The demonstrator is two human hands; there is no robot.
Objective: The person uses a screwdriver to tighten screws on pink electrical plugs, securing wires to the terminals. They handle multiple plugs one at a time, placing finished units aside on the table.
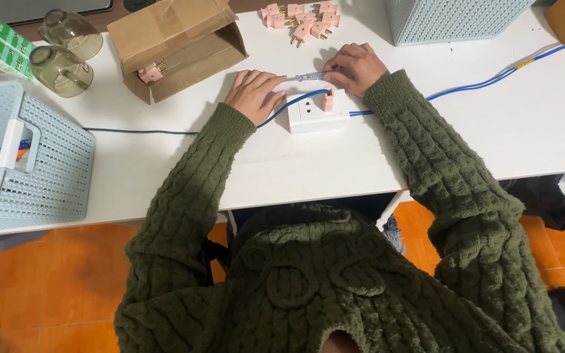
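I see both hands working just above centre frame, over a white socket block [319, 112] lying on the white surface [465, 137]. The left hand [254, 96] rests palm down, its fingers [271, 84] pressed together over one end of a thin clear tester [307, 76]. The right hand [356, 67] pinches the other end of that tester between thumb and fingertips. The tester lies level between the hands, just above the block. A pink plug [327, 100] stands in the block's right-hand socket, and a blue cable [492, 82] runs from the block off to the upper right of the frame; another stretch of it curls under the left hand.

To do this well, I judge the tester should be kept steady with both hands low and braced on the surface, as the left already is. I would keep fingertips on its insulated body, away from the metal tip and the plug's pins. The cable loop under the left palm could tug the block, so I would hold the block still.

More pink plugs [302, 19] lie heaped at the top centre, and one sits in a cardboard box [178, 46] at upper left.
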